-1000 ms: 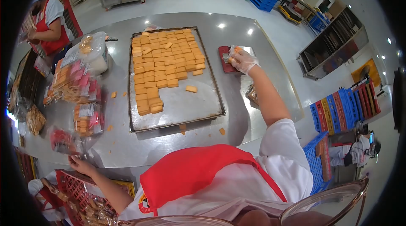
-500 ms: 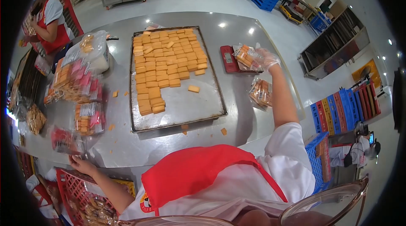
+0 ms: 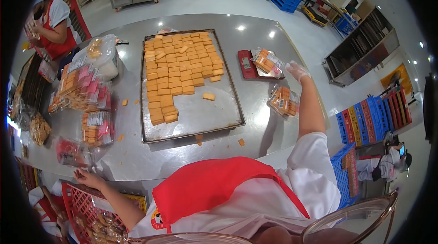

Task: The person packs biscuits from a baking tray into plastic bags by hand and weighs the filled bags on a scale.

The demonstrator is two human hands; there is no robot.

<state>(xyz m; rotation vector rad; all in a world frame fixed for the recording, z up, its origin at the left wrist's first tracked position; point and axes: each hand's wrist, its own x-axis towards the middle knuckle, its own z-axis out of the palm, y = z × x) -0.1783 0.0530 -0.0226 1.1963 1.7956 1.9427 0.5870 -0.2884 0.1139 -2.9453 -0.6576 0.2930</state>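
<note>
My right hand (image 3: 297,71), in a clear plastic glove, is beside a red digital scale (image 3: 247,66), its fingers loosely extended and holding nothing. A clear packet of biscuits (image 3: 268,60) with a white label lies on the scale's plate, apart from my fingertips. Nearer to me, a second biscuit packet (image 3: 284,101) rests on the table. My left hand (image 3: 89,179) hovers at the table's front edge, fingers apart and slightly bent. Just beyond it lie flat clear bags with red print (image 3: 70,152). A metal baking tray (image 3: 207,120) in the middle carries rows of rectangular biscuits (image 3: 182,63).
Filled packets (image 3: 77,86) are piled on the left beside a clear plastic tub (image 3: 109,57). A red crate (image 3: 75,198) with bagged goods stands below my left arm. A co-worker in a red apron (image 3: 59,38) is at the far left. Crumbs dot the steel table (image 3: 219,152).
My right hand has let go of the packet on the scale and drawn back to the right. My left hand has hardly moved.
</note>
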